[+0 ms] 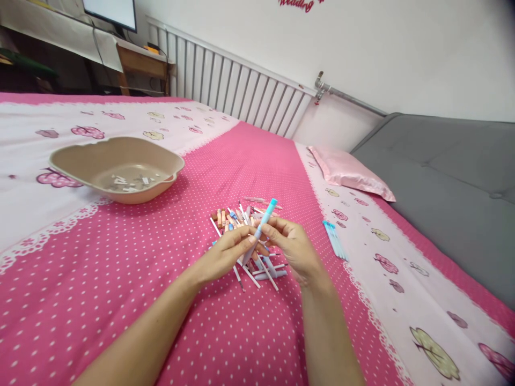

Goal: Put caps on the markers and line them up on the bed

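Observation:
Between my two hands, over a loose pile, I hold a slim pen [264, 216] with a bright blue upper end and a paler body. My left hand [235, 245] is closed on its lower part, and my right hand [288, 242] pinches it a little higher, from the right. The pen is tilted, blue end up and away from me. Beneath my hands lies a pile of pen parts [270, 274]: white sticks, pale barrels and brownish pieces, partly hidden by my fingers. To the right, several blue-ended pens [335, 240] lie side by side on the bedspread.
A beige basin [116, 153] with small white and grey pieces in it stands at the left on the pink dotted bedspread [193, 332]. A pink pillow [352, 174] lies by the grey headboard [446, 177]. Behind are a white radiator [233, 80] and a desk with a monitor [115, 12].

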A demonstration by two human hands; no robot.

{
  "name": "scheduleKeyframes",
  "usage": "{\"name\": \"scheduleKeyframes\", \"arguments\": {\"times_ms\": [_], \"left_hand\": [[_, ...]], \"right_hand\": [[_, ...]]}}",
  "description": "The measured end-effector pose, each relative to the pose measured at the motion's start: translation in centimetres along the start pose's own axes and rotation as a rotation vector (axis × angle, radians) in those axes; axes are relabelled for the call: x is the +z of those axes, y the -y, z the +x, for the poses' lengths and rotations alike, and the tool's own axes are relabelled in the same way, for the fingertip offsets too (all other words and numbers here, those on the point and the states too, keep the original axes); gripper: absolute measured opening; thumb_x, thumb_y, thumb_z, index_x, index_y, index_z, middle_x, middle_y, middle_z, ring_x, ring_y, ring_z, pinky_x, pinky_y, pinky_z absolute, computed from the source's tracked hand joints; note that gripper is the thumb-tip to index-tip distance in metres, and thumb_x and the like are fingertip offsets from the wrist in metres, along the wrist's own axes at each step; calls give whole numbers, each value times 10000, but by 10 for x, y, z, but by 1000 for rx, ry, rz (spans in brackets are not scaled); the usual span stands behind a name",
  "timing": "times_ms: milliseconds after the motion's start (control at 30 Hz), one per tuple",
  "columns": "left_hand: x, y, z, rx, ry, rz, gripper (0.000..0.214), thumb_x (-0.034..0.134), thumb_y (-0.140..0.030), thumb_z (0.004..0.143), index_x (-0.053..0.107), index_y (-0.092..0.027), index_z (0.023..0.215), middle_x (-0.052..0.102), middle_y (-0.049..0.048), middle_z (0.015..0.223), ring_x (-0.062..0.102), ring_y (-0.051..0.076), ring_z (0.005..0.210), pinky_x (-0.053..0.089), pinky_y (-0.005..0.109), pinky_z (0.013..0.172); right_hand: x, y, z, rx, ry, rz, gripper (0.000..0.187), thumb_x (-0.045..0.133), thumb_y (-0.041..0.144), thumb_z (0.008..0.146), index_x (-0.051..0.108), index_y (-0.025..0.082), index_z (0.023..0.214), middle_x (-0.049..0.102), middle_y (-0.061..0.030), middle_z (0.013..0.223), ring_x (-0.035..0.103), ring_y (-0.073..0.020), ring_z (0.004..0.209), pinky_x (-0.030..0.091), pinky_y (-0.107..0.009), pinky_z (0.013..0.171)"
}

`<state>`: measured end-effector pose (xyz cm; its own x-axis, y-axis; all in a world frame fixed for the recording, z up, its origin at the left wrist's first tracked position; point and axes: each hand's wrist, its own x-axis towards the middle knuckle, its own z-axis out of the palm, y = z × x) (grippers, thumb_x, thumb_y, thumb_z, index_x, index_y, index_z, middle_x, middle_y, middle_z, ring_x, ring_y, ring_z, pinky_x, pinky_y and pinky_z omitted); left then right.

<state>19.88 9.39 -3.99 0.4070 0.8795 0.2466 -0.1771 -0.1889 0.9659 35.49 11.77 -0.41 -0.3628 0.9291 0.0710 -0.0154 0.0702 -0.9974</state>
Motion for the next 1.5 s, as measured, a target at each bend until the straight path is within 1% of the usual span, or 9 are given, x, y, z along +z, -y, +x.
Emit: {"name": "scheduleKeyframes", "arguments": {"times_ms": [167, 367, 500, 600, 700, 867, 1133, 1367, 1500], "left_hand": [[-1, 2, 0, 10, -3, 31, 274, 465, -380, 892, 561, -134, 966, 593, 16, 762, 523, 112, 650, 424, 231, 611], [0, 1, 0, 14, 5, 32, 304, 477, -399, 882, 558, -129, 994, 581, 14, 754, 511, 112, 634, 418, 238, 598], [0, 1, 0, 18, -7, 4, 274, 477, -380, 886, 556, -134, 975, 574, 5, 739, 506, 103, 626, 418, 232, 602], [0, -1, -1, -1, -9, -36, 239, 470, -356, 892, 553, -138, 942, 595, 15, 743, 536, 113, 662, 432, 237, 628], [0, -4, -2, -17, -17, -58, 225, 487, -344, 884, 555, -134, 924, 625, 37, 787, 551, 118, 676, 440, 245, 642], [1, -5, -1, -19, -19, -58, 241, 495, -350, 880, 574, -132, 947, 635, 43, 784, 556, 128, 682, 439, 253, 645], [0, -2, -1, 2, -16, -38, 252, 479, -360, 890, 578, -140, 962, 582, 6, 721, 539, 125, 673, 425, 250, 641], [0, -2, -1, -4, -7, -66, 252, 478, -349, 891, 564, -143, 1009, 621, 28, 783, 558, 126, 689, 436, 250, 651], [0, -2, -1, -5, -12, -67, 233, 484, -345, 888, 563, -143, 973, 638, 38, 798, 568, 131, 700, 441, 251, 655]], "right_hand": [[2, 3, 0, -9, -37, -17, 290, 721, 434, 656, 644, 166, 734, 602, -2, 721, 538, -113, 669, 439, -253, 640], [4, 0, 1, -23, -57, -42, 306, 729, 435, 656, 600, 166, 722, 592, -6, 727, 543, -124, 683, 442, -257, 639], [5, 0, 0, 3, -14, 5, 311, 744, 407, 651, 616, 179, 820, 620, -11, 789, 567, -132, 719, 461, -262, 660], [3, 2, -1, 5, 21, 25, 290, 690, 413, 714, 646, 202, 907, 641, -25, 887, 578, -131, 758, 474, -263, 675], [2, 3, -1, -7, 49, 21, 244, 632, 399, 772, 675, 224, 936, 644, -22, 885, 570, -118, 729, 474, -251, 643], [2, 3, -1, -2, 59, 21, 215, 646, 389, 758, 696, 214, 871, 616, -5, 742, 550, -113, 660, 477, -252, 598], [5, 3, -2, 26, 12, 54, 261, 700, 404, 705, 602, 173, 775, 599, -5, 776, 569, -115, 677, 474, -257, 622], [3, 3, -1, 29, 39, 71, 281, 666, 401, 744, 629, 206, 943, 650, -27, 891, 593, -120, 715, 489, -252, 632], [2, 4, -2, 13, 87, 57, 237, 630, 378, 778, 672, 225, 954, 657, -24, 885, 581, -115, 703, 492, -246, 619]]}}
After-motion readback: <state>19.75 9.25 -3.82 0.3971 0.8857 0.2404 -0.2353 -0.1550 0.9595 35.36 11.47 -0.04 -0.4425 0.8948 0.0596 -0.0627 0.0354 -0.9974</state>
